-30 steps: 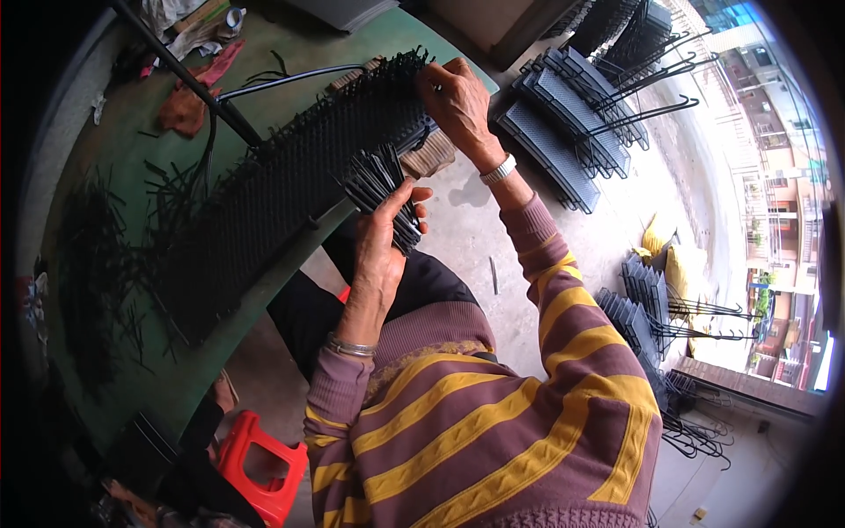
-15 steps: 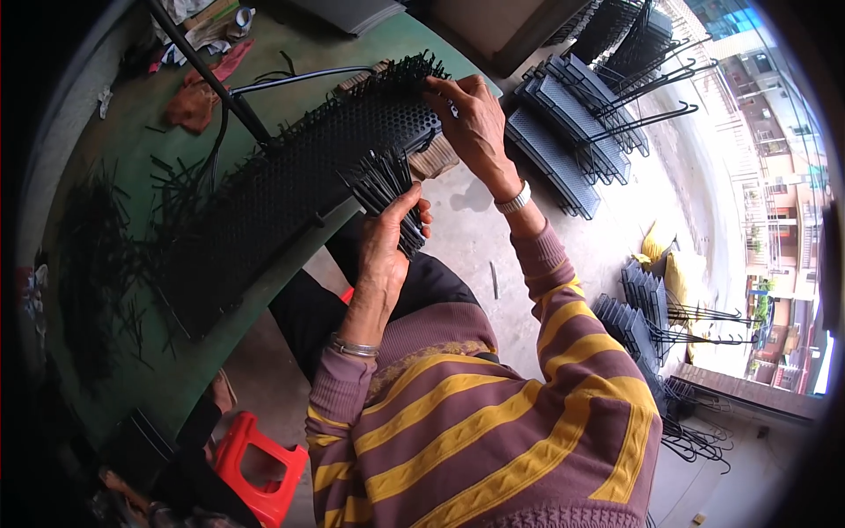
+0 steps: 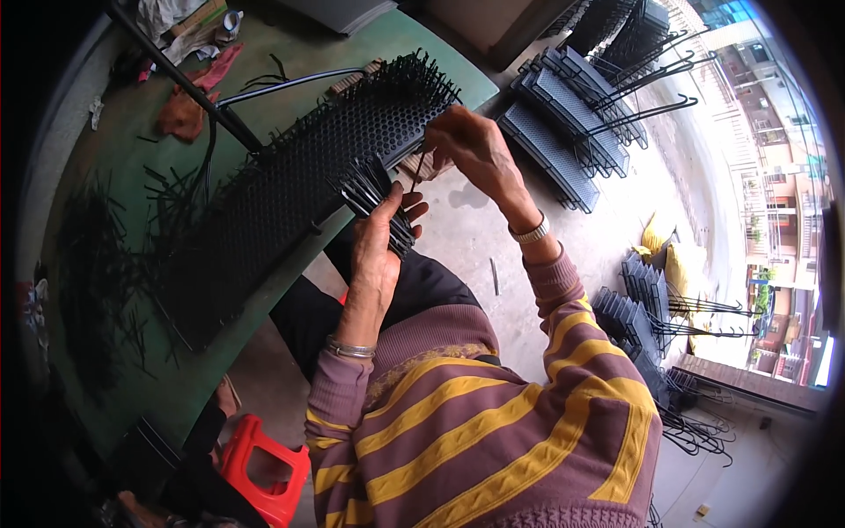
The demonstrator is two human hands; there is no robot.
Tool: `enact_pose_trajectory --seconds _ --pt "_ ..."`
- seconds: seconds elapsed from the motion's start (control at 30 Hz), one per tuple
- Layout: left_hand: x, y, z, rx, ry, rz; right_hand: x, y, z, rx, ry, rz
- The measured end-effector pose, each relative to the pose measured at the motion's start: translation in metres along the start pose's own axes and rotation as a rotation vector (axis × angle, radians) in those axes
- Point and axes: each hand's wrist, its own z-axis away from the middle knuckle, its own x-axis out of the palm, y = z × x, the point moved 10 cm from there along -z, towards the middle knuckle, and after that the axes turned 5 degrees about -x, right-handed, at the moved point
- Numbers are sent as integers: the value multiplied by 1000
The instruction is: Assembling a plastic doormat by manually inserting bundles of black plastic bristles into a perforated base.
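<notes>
A long black perforated panel (image 3: 290,185) studded with upright black pegs lies on the green table (image 3: 114,158) in front of me. My left hand (image 3: 380,236) grips a fanned bundle of thin black pegs (image 3: 370,189) just below the panel's near edge. My right hand (image 3: 471,150) pinches a single black peg (image 3: 417,165) between thumb and fingers, right beside the panel's near end. A watch sits on my right wrist and a metal bangle on my left.
Loose black pegs (image 3: 114,264) are scattered over the table's left part. Stacks of finished black racks (image 3: 563,132) lie on the concrete floor at upper right, more racks (image 3: 642,308) at right. A red plastic stool (image 3: 264,475) stands low left. An orange rag (image 3: 185,114) lies far on the table.
My right hand has come back from the panel's far end toward the left hand's bundle and now pinches a single peg. The left hand has kept its bundle and barely moved.
</notes>
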Motion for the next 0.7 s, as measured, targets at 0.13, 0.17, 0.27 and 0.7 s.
enact_pose_trajectory --seconds 0.13,0.17,0.27,0.7 --pt "3 -2 -6 -8 -89 81 -40 -39 -12 -340 375 421" --pt "6 -3 -4 -30 -58 127 -43 -30 -20 -338 378 423" --pt "-5 -11 -14 -44 -38 67 -41 -17 -31 -432 447 599" --pt "12 -1 1 27 -60 65 -23 0 -50 -365 323 841"
